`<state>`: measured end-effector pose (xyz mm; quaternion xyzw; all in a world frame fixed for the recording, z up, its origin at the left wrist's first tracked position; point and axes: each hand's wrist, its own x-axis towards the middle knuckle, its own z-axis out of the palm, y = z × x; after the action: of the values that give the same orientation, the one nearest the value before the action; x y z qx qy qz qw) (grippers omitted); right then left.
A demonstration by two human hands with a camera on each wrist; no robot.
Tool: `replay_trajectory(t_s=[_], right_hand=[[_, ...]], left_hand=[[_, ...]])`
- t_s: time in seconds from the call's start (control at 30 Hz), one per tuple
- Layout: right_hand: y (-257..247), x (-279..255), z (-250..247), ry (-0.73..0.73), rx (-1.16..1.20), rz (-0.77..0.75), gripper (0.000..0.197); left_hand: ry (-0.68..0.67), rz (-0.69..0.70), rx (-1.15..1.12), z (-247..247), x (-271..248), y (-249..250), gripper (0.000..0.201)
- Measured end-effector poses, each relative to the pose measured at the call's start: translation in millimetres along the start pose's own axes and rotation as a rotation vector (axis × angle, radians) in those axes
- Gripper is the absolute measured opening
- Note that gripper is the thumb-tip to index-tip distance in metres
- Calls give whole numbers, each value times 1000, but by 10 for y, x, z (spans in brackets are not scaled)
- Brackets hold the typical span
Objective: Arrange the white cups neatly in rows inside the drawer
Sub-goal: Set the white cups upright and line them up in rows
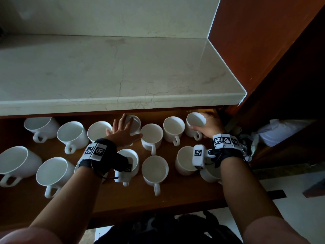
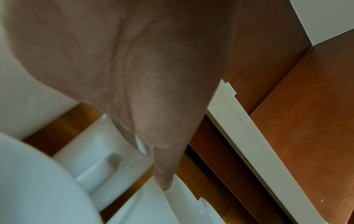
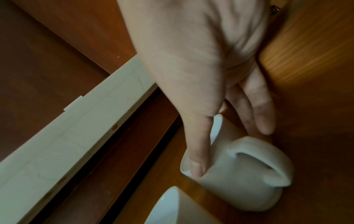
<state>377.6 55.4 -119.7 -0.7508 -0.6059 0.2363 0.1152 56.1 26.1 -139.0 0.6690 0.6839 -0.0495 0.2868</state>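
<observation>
Several white cups stand in two rows inside the open wooden drawer [image 1: 175, 201], most with handles toward me. My left hand [image 1: 123, 128] lies with spread, straight fingers over a back-row cup [image 1: 135, 120] at the centre. In the left wrist view the palm of my left hand [image 2: 134, 75] hovers over the cups, and one fingertip [image 2: 164, 183] touches a cup's rim [image 2: 178, 191]. My right hand [image 1: 204, 126] grips the back row's rightmost cup [image 1: 194, 123], which is tilted. Its thumb [image 3: 197, 163] crosses the rim of that cup [image 3: 241, 178], with the fingers [image 3: 262, 118] behind it.
A pale marble countertop [image 1: 105, 67] overhangs the drawer's back. A reddish wooden panel [image 1: 255, 41] closes the right side. A white bag [image 1: 284, 131] sits on a shelf at the right. Dark cloth [image 1: 167, 231] lies below the drawer front.
</observation>
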Motion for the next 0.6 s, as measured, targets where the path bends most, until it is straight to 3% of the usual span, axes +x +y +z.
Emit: replay_trajectory(t_s=[0.37,0.5,0.6], right_hand=[[-20,-2,-105,-53,102,64,101],[-53,-69,-319,-141,143,119,87],[-71,-195,-460,-296,109,90,83]], left_hand=[[6,6,7,-15,-33,31,84],[-3,8,9,-25,-13,23,85],[-7,6,12,-26,-11,21,85]])
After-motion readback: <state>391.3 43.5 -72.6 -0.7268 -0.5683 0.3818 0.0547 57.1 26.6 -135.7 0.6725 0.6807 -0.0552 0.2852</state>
